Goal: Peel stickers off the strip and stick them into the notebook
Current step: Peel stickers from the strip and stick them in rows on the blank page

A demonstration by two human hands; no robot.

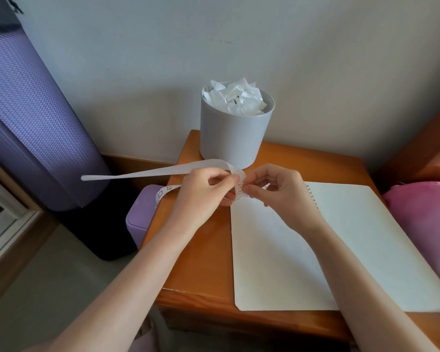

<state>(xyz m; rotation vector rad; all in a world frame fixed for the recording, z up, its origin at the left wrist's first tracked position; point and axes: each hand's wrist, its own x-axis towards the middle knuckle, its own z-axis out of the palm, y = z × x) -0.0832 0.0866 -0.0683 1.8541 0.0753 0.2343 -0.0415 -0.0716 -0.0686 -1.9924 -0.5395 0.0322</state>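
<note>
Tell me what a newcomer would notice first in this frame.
Centre frame, the left-hand grip and right-hand grip pinch a white sticker strip whose tail trails off to the left. Behind them a grey tub heaped with crumpled paper stands on the wooden table; the open notebook lies blank at right.

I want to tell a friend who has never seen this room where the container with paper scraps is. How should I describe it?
Look at the orange wooden table by the white wall. At its far edge, beyond the open notebook, stands a grey bin. It is the only tall round thing there, heaped with white paper scraps.
</note>
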